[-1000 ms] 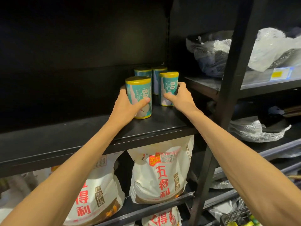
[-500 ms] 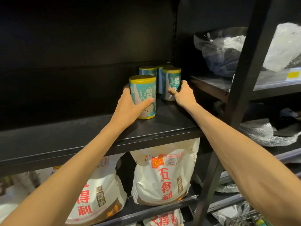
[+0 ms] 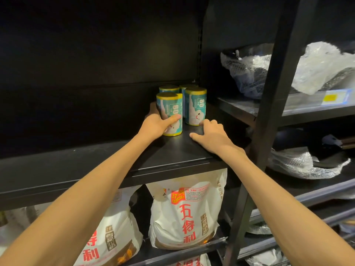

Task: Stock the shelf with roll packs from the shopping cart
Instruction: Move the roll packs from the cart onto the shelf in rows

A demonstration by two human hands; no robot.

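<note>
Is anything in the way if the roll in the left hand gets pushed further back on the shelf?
Yes. The left hand holds the front roll pack, and another roll pack stands right behind it. The shelf to their left looks bare.

One head-worn wide-angle view looks forward and slightly down, close to the black metal shelf [image 3: 172,156], both forearms reaching in from the near edge toward its far right corner.
</note>
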